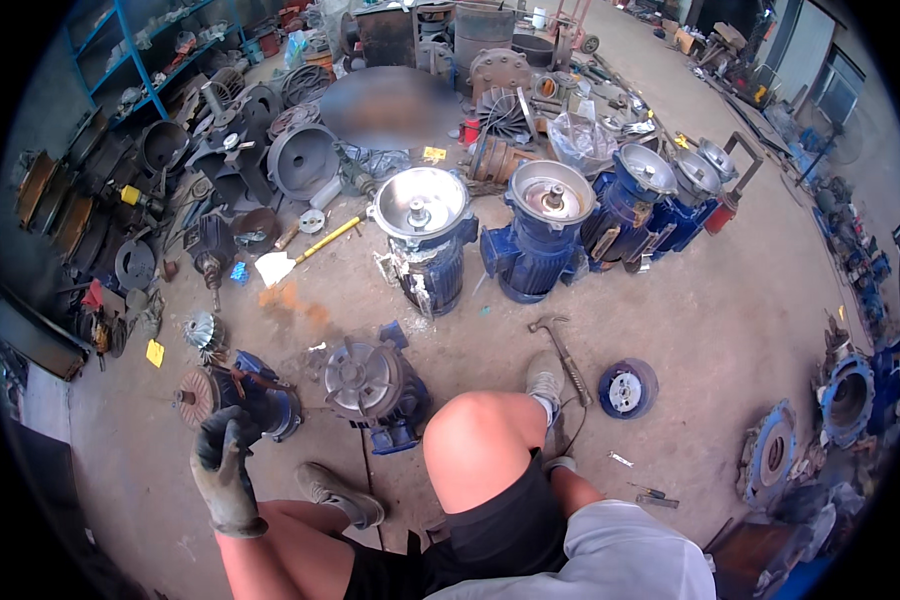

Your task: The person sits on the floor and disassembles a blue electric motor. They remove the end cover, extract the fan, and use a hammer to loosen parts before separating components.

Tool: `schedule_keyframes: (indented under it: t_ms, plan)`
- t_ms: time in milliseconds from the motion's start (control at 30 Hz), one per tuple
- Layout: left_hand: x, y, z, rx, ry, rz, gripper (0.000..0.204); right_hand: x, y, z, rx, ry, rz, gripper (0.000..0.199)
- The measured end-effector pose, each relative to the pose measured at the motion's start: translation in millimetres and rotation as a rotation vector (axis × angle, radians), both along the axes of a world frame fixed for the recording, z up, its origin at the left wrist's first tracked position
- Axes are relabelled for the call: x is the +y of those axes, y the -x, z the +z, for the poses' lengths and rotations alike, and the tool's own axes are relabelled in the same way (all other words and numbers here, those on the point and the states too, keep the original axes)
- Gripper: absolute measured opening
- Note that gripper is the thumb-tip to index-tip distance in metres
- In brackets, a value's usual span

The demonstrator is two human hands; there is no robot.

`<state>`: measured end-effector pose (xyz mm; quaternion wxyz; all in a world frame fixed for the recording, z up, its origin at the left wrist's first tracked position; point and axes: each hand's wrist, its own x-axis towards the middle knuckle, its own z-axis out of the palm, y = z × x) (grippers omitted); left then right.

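My left hand (pixel 225 472), in a grey glove with dark fingers, is raised at the lower left with its fingers curled closed. Whatever may be in them is hidden. Just beyond it a blue motor (pixel 270 400) lies on its side, a brown ribbed disc (pixel 198 396) at its end. To the right stands another blue motor (pixel 370 383), its grey finned end facing up. Only a bit of my right hand (pixel 560 464) shows beside my bent right knee; the leg hides its fingers. A dark cord (pixel 573 436) runs close by it. Past my right shoe lies a claw hammer (pixel 563 358).
Blue motors with open silver flanges (pixel 420 205) stand in a row ahead. A blue round part (pixel 627 390) and a screwdriver (pixel 650 491) lie at right. A yellow-handled tool (pixel 328 240), metal castings and blue shelving (pixel 135 60) fill the far left. Blue ring-shaped housings (pixel 770 455) line the right.
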<state>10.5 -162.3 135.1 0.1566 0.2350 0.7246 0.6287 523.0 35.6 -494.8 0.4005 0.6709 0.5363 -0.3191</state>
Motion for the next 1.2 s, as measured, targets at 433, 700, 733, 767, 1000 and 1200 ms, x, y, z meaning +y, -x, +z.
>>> schedule_keyframes:
  t_ms: [433, 700, 733, 767, 1000, 1200]
  plan:
    - [4.6, -3.6, -42.7, -0.15, -0.065, -0.105, 0.017, -9.6, -166.7, 8.6, 0.968, -0.286, -0.034, 0.039]
    - [11.7, -47.3, 11.1, -0.178, -0.107, -0.256, 0.021, 21.3, -49.1, 428.6, 0.956, -0.165, -0.669, 0.025]
    - [19.8, -50.1, 11.6, -0.135, -0.072, -0.282, 0.021, 30.8, -39.9, 473.2, 1.079, -0.255, -0.687, 0.024]
    - [25.1, -49.6, 9.1, -0.126, -0.082, -0.34, 0.023, 42.5, -25.6, 520.3, 1.205, -0.348, -0.692, 0.023]
    - [94.7, -61.2, 28.7, 0.059, -0.102, -0.691, 0.062, 50.7, 112.8, 720.1, 1.669, -0.687, 0.033, 0.032]
    - [110.6, -45.9, 25.2, 0.389, -0.289, -0.727, 0.071, 22.4, 249.6, 698.4, 1.787, -0.656, 0.377, 0.032]
